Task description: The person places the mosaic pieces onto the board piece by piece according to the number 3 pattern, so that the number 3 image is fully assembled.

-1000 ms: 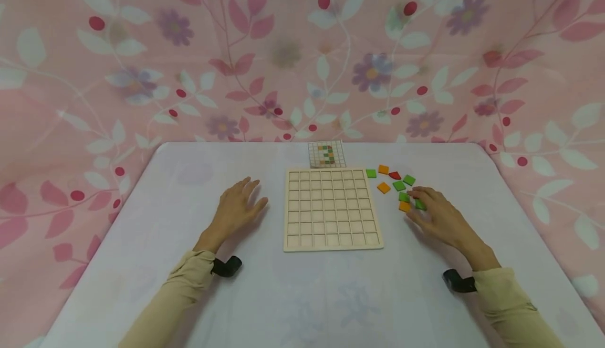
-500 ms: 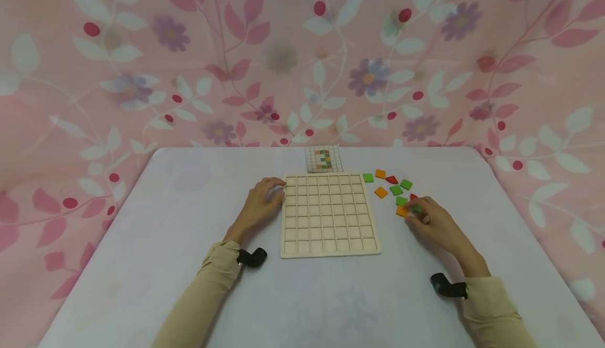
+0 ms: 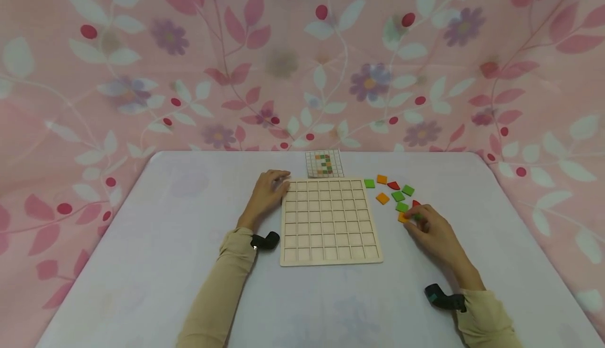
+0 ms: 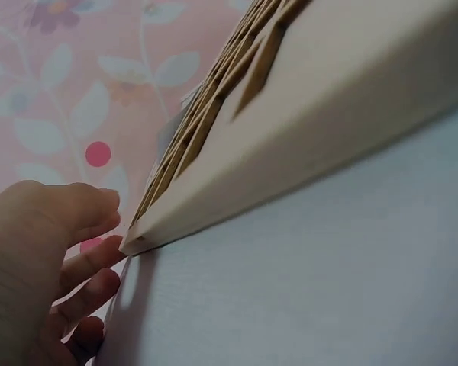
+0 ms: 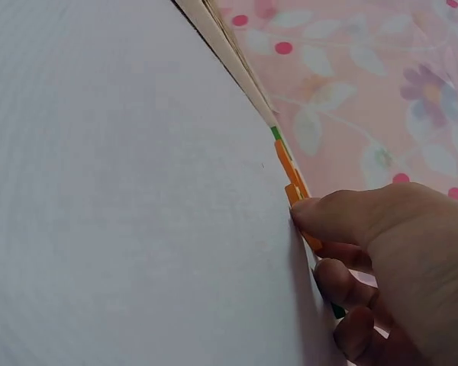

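Note:
A pale wooden board (image 3: pixel 331 257) with a grid of square cells lies flat on the table. My left hand (image 3: pixel 266 194) is at its far left corner; in the left wrist view a fingertip touches the board (image 4: pixel 290 152) at that corner, the fingers relaxed. To the right of the board, my right hand (image 3: pixel 436 235) pinches an orange square tile (image 3: pixel 402 217) between thumb and index finger. The right wrist view has the thumb against that orange tile (image 5: pixel 291 193). A green tile (image 3: pixel 416 216) is partly hidden under the right fingers, and a red piece (image 3: pixel 416 203) shows just beyond them.
More flat pieces lie right of the board: green tiles (image 3: pixel 398 196), orange tiles (image 3: pixel 382 198) and a red rounded piece (image 3: pixel 393 185). A pattern card (image 3: pixel 324 164) with a coloured grid stands behind the board. White cloth covers the table (image 3: pixel 302 306); a floral curtain hangs behind.
My left hand has moved right, from bare tablecloth to the board's far left corner. My right fingers have drawn together around the orange tile.

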The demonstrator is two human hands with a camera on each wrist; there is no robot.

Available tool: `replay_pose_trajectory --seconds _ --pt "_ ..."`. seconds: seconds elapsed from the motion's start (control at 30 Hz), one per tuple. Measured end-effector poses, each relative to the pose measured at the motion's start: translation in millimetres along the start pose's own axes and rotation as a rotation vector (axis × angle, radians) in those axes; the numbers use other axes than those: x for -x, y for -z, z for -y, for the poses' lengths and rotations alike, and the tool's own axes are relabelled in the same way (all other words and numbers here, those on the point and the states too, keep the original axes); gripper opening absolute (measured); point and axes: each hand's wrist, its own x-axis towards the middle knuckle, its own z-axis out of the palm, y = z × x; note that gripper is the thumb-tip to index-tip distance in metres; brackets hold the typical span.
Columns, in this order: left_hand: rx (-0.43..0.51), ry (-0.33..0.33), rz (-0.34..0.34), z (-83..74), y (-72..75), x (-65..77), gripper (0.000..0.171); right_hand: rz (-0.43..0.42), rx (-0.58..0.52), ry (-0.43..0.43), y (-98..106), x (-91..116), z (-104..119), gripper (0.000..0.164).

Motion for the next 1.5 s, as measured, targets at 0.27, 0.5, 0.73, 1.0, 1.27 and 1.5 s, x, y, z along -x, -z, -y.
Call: replay_pose_trajectory --seconds 0.27,0.5,0.73,1.0,1.27,1.5 --pt "-0.071 0.045 0.042 1.0 -3.3 -2.4 0.027 -0.044 0.017 0.016 -2 1 -2 0.021" --pt "-0.082 0.066 0.012 -1.5 -5.9 1.9 0.025 -0.074 -0.006 0.027 -6 0 -5 0.018" --pt "-0.068 0.059 -0.006 -3.0 -5.9 1.9 0.023 -0.094 -0.004 0.036 -8 1 -7 0.019" --pt "-0.019 0.089 0.000 -4.3 -5.2 1.3 0.022 -0.100 -0.040 -0.031 -8 3 -3 0.022" --pt "-0.010 0.078 -0.004 -7.3 -3.4 0.2 0.021 -0.122 -0.184 0.022 -9 0 0 0.025" --pt "0.006 0.077 -0.001 -6.0 -6.0 -2.5 0.019 -0.114 -0.207 0.005 -11 0 4 0.027"
